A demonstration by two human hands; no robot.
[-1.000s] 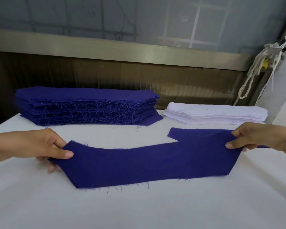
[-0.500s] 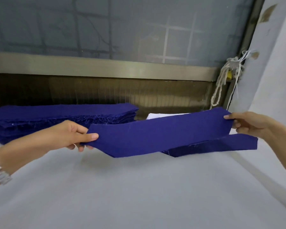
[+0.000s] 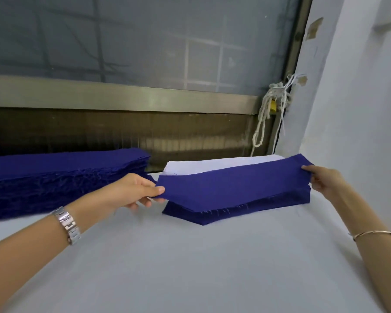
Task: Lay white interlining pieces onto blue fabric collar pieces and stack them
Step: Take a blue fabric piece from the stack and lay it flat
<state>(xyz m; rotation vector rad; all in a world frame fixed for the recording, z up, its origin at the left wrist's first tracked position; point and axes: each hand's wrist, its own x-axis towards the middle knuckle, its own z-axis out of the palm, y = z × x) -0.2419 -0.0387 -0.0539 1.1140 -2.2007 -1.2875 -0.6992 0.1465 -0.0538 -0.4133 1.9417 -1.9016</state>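
Note:
I hold a blue collar piece point(image 3: 233, 185) stretched in the air between both hands. My left hand point(image 3: 136, 190) pinches its left tip, and my right hand point(image 3: 323, 180) pinches its upper right corner. Directly under it a second blue collar piece point(image 3: 212, 214) lies flat on the table, frayed threads along its edge. Behind the held piece, the stack of white interlining pieces point(image 3: 208, 166) shows its top; its front is hidden. A thick stack of blue collar pieces point(image 3: 61, 177) sits at the left.
The work surface is a white cloth-covered table point(image 3: 190, 267). A window with a metal sill point(image 3: 122, 96) runs along the back. A knotted white cord point(image 3: 266, 118) hangs at the back right corner, beside a white wall point(image 3: 359, 109) that closes the right side.
Both hands lifted the blue piece off the table and carried it back and to the right, above another blue piece in front of the white stack. The view has swung right.

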